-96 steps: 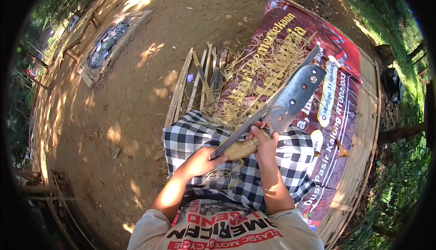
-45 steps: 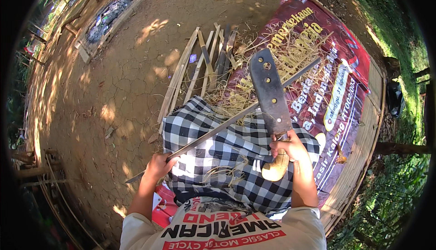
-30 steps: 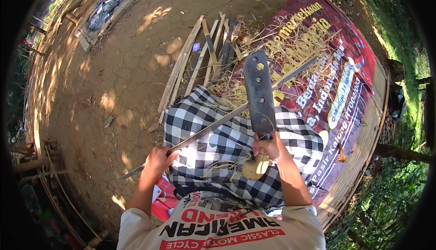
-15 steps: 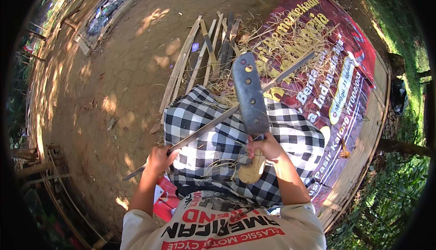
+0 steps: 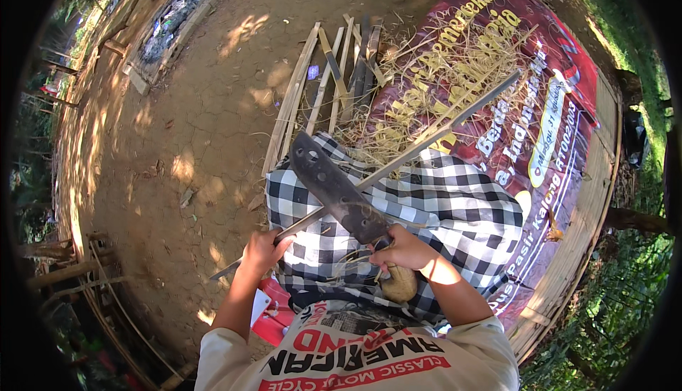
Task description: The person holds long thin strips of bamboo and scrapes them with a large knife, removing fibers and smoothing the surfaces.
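Note:
My left hand [image 5: 264, 250] is closed around a long, narrow bamboo strip [image 5: 462, 119], whose short end sticks out to the lower left. The strip slants up to the right over my lap and past the shavings. Gripped in my right hand [image 5: 406, 250] is a machete [image 5: 339, 193] with a broad dark blade, several holes in it, and a bulbous wooden handle. Its blade lies across the strip and points up to the left; whether it touches the strip I cannot tell. A black-and-white checked cloth [image 5: 465, 210] covers my lap beneath both.
Several split bamboo slats [image 5: 293, 99] lie on the ground ahead. Curly shavings [image 5: 490, 64] are heaped on a dark red printed banner [image 5: 558, 185] to the right, bordered by a bamboo edge [image 5: 568, 270]. At the far left is a wood-framed ash pit [image 5: 170, 25].
The machete has swung from nearly upright to leaning left across the strip, as my right hand turned and dropped slightly. The view has shifted a little; my left hand still grips the strip.

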Demonstrator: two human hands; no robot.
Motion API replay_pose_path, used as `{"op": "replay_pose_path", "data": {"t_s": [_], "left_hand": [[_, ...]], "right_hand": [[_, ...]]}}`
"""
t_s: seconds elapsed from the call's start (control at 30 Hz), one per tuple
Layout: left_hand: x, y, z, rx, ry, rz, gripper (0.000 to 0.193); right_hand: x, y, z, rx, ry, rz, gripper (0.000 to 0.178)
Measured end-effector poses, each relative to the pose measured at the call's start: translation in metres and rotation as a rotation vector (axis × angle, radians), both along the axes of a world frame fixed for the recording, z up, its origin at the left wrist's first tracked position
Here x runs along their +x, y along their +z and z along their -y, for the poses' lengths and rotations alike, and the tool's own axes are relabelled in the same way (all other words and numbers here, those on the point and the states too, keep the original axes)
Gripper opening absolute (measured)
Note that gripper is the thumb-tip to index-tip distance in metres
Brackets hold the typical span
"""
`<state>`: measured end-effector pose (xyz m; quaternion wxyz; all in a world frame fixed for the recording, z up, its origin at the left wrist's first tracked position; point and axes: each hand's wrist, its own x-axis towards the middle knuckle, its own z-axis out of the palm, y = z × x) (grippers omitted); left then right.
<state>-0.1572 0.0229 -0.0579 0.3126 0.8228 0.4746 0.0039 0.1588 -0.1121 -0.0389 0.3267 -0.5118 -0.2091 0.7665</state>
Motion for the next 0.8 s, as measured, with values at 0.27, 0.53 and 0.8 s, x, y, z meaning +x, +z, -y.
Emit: {"op": "replay_pose_path", "data": {"t_s": [0.27,0.53,0.8], "left_hand": [[0.006,0.004,0.001,-0.028,0.001,0.023,0.033],[0.002,0.003,-0.001,-0.033,-0.004,-0.006,0.037],[0.004,0.002,0.003,-0.004,-0.001,0.028,0.038]], "right_hand": [[0.04,0.008,-0.008,0.088,-0.447,0.031,0.021],[0.017,-0.003,-0.004,0.058,-0.446,-0.093,0.022],[0.005,0.012,-0.006,0.051,-0.144,0.011,0.019]]}}
